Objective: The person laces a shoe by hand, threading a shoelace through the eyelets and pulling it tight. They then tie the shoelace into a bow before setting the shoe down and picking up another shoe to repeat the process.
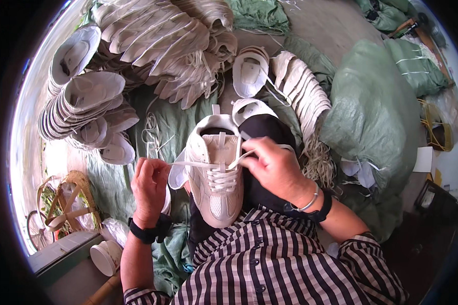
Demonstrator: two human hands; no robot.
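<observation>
A beige and white sneaker upper (228, 204) rests on my lap, its toe toward me and its opening facing away. White shoelace (222, 180) crosses its front in several rows. My left hand (148, 187) is closed in a pinch on one lace end, pulled taut to the left of the upper. On the other side, my right hand (280, 170) pinches the other lace length beside the upper's collar. The tongue (222, 147) stands up between the lace rows and the opening. Just beyond the right hand lies another white upper (251, 108), partly hidden by my dark-trousered knee.
Stacked uppers stand at the far left (81, 104), with a large heap (163, 40) behind them. Another row of uppers (303, 91) lies at the right, next to a bulging green sack (374, 112). A woven basket (74, 195) and a white tub (106, 256) are at the near left.
</observation>
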